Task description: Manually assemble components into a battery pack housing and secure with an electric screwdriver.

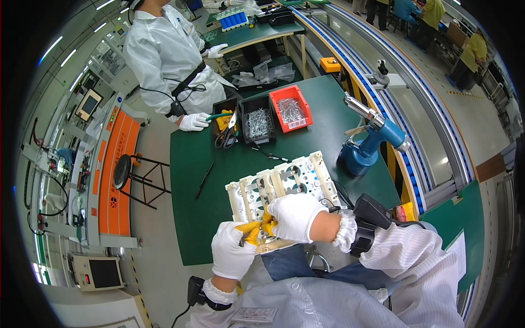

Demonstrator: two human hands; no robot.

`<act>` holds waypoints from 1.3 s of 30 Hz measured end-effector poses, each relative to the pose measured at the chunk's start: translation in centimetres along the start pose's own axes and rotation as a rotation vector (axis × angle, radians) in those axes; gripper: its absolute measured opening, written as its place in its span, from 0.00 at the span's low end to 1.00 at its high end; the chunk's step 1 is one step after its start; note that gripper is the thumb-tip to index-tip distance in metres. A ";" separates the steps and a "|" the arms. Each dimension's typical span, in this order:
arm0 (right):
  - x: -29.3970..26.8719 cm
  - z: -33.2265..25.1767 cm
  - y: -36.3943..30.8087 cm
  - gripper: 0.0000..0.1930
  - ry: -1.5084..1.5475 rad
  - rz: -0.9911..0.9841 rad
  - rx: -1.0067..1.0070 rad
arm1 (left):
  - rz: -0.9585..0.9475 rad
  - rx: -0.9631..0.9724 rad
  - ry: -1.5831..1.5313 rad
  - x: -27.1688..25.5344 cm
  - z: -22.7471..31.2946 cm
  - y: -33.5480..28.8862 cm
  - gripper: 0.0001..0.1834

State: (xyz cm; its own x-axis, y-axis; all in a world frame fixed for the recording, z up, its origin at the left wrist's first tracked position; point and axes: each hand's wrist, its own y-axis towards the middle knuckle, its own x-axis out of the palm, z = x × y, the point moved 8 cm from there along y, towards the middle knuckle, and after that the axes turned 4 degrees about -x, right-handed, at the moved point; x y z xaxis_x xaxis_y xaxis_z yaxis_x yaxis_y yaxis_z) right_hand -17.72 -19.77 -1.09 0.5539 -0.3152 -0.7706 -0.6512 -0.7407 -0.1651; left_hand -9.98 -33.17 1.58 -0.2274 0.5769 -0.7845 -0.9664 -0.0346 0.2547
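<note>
My left hand [234, 249] and my right hand [295, 220] wear white gloves with yellow fingertips. They meet over the near left part of a white perforated panel [311, 188] fitted with cream-coloured strips. Bent fingers on both hands are pinched close together. Whatever lies between the fingertips is too small or hidden to make out. The panel's near edge is tilted toward my lap, and my hands cover part of it.
A blue rivet gun [363, 150] stands right of the panel. Beyond are a red bin [290, 109] of metal pins, a black bin [258, 123] of small metal parts, scissors [226, 134] and a black pen-like tool [205, 179]. A co-worker [164, 60] stands far left, beside the green table [191, 235].
</note>
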 end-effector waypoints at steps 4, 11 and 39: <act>-0.1 0.0 -0.2 0.12 0.012 0.001 0.007 | 0.053 0.131 0.076 -0.1 1.6 0.0 0.12; -0.5 0.0 -0.9 0.12 0.006 -0.017 0.017 | 0.031 0.199 0.108 1.0 1.8 -0.8 0.14; -14.4 11.3 -11.7 0.22 0.693 0.817 -0.277 | 0.145 0.000 0.030 2.5 -0.2 -4.9 0.38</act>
State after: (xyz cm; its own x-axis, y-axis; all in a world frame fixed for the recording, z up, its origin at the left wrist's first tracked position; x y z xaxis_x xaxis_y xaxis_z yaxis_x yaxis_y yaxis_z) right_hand -23.97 0.17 5.01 0.2369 -0.9697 -0.0587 -0.8624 -0.2378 0.4470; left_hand -5.85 -31.68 -1.72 -0.3679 0.5412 -0.7561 -0.9232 -0.1154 0.3666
